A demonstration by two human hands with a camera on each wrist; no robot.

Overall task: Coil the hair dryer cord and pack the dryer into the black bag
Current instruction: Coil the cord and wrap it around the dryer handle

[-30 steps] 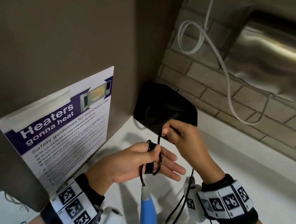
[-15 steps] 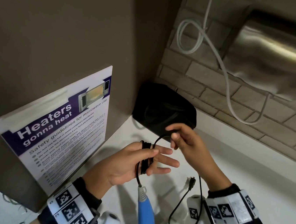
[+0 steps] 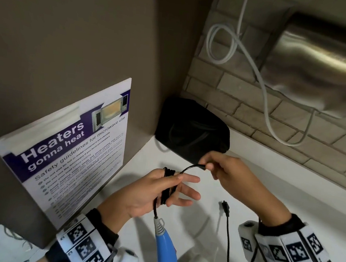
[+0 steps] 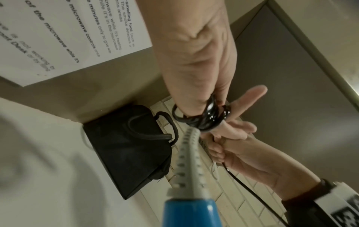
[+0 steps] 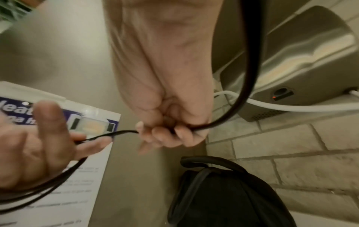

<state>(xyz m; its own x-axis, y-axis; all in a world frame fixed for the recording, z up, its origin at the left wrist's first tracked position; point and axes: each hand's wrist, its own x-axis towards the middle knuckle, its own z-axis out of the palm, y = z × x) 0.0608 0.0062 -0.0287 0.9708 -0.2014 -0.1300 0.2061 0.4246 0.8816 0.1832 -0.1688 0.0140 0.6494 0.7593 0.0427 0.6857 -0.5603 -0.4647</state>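
Note:
The black cord is wound in several turns around the straight fingers of my left hand; the coil sits at the finger bases. From it hangs the hair dryer by its grey strain relief and blue handle. My right hand pinches the free cord just right of the coil, fingers curled round it. The remaining cord loops down past my right wrist to the plug, above the counter. The black bag stands in the corner behind my hands, its handles on top.
A grey cabinet side with a microwave safety poster stands close on the left. Behind is a brick wall with a steel hand dryer and a looped white cable. The white counter extends right.
My right hand has moved from beside the left fingers up and to the right, drawing the cord out. The hanging slack is shorter and the plug has come up into view.

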